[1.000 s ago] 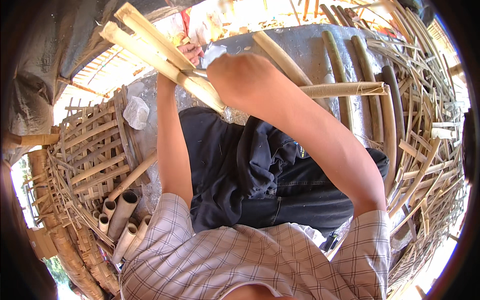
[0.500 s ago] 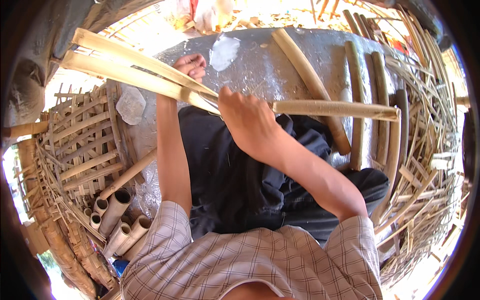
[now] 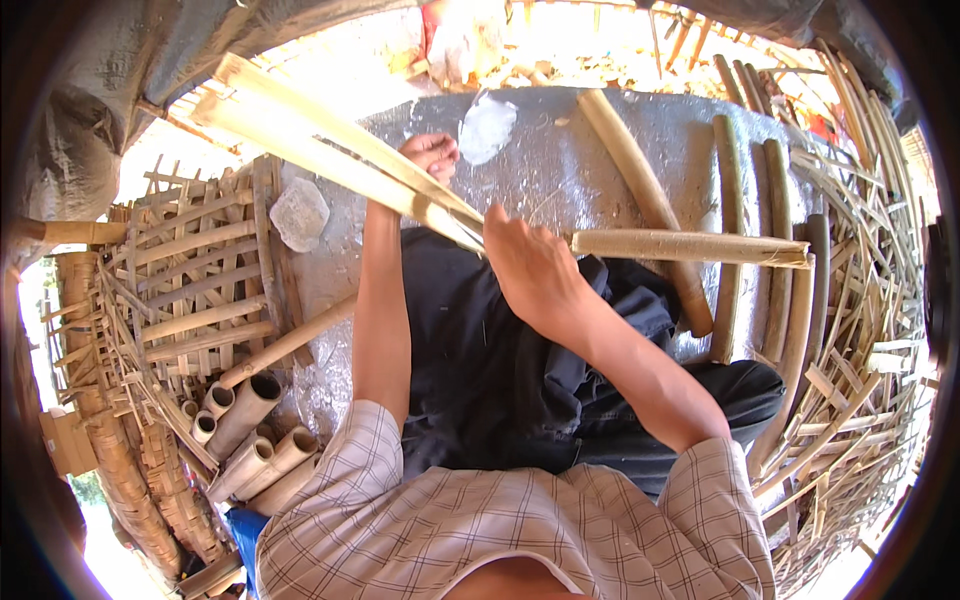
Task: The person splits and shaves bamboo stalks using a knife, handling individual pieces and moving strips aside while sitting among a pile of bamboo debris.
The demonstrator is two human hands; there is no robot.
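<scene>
A pale bamboo pole (image 3: 690,246) lies across my lap. Its left part is split into two long halves (image 3: 300,135) that spread apart toward the upper left. My right hand (image 3: 535,270) is wrapped around the pole where the halves meet, knuckles up. Beyond the halves is my left hand (image 3: 432,157), its fingers curled and its forearm passing under the bamboo. What the left fingers hold, if anything, cannot be made out. Dark trousers (image 3: 480,350) cover my crossed legs below the pole.
Several bamboo poles (image 3: 640,180) lie on the grey floor sheet (image 3: 540,140) at the right. A stone (image 3: 300,215) sits at the left beside a woven bamboo lattice (image 3: 200,255). Hollow bamboo tubes (image 3: 245,400) stand at the lower left. A large woven bamboo piece (image 3: 860,420) curves along the right.
The whole view has shifted, so the scene appears lower and farther right. The split bamboo ends slant a little more steeply upward. Both hands keep nearly the same pose.
</scene>
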